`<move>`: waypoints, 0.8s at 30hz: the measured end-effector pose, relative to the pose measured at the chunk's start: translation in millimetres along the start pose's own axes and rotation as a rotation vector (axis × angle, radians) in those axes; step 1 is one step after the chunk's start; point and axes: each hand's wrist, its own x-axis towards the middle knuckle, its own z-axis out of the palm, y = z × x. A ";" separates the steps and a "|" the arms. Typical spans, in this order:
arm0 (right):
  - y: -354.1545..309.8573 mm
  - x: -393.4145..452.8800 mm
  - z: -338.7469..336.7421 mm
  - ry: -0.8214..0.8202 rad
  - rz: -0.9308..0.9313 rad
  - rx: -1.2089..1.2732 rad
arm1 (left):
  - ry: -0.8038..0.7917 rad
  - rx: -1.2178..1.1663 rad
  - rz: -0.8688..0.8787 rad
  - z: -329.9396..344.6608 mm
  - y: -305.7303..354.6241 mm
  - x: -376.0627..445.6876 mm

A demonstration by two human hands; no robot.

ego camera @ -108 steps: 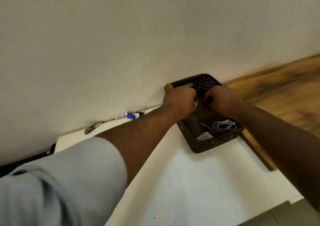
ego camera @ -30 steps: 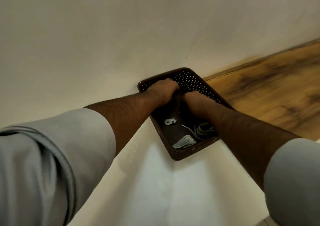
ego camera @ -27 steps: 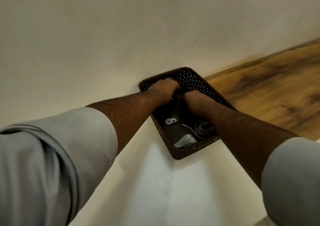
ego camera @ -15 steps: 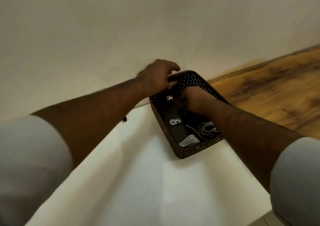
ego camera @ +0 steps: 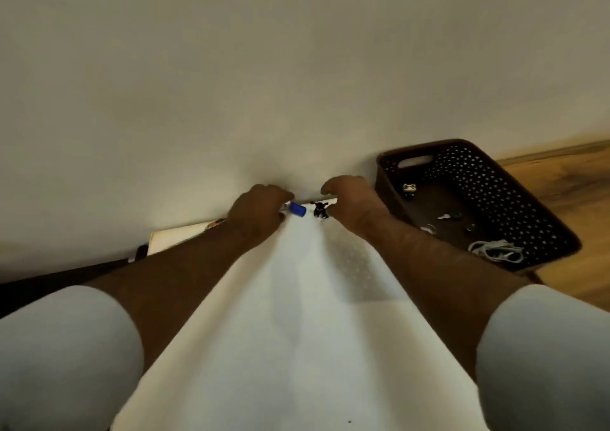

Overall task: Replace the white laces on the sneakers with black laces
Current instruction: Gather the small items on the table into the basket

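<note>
Pale wall is filling the upper half of the view, and a white tabletop (ego camera: 297,331) is running away from the person to meet it. Both hands are reaching to the far edge of that tabletop, at about 12 o'clock from the body. Neither the sneakers nor any black laces are showing anywhere, so where they lie cannot be told. The nearest lace-like thing is a pale bundle of cord (ego camera: 496,250) lying in the near right corner of the dark perforated basket (ego camera: 515,179), and whether it is a lace or a cable is too blurred to say. That basket is sitting at roughly 2 o'clock from the hands, its long axis running from 11 to 5 o'clock, and the right hand (ego camera: 351,204) is plainly the nearer of the two, hovering just beside its left wall. The right fingers are curling loosely downward with nothing visible in them, close to a small black object (ego camera: 320,209) resting on the tabletop by the wall. The left hand (ego camera: 259,212) is lying at 9 o'clock from that object, its fingers bending over the white end of a blue-capped marker (ego camera: 296,209); whether they are gripping it or only resting on it cannot be told. Judging from this, a search for the laces is probably under way.
</note>
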 end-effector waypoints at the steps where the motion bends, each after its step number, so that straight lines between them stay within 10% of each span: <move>1: -0.7 0.9 8.0 0.002 0.014 0.004 | -0.022 0.046 0.017 2.7 2.7 1.4; 16: -6.0 -18.1 -5.2 -0.030 -0.051 -0.050 | 0.084 0.321 0.128 14.7 30.8 7.8; 24: 61.8 -44.3 -137.6 0.239 0.038 -0.066 | 0.431 -0.152 0.317 -19.6 147.3 24.5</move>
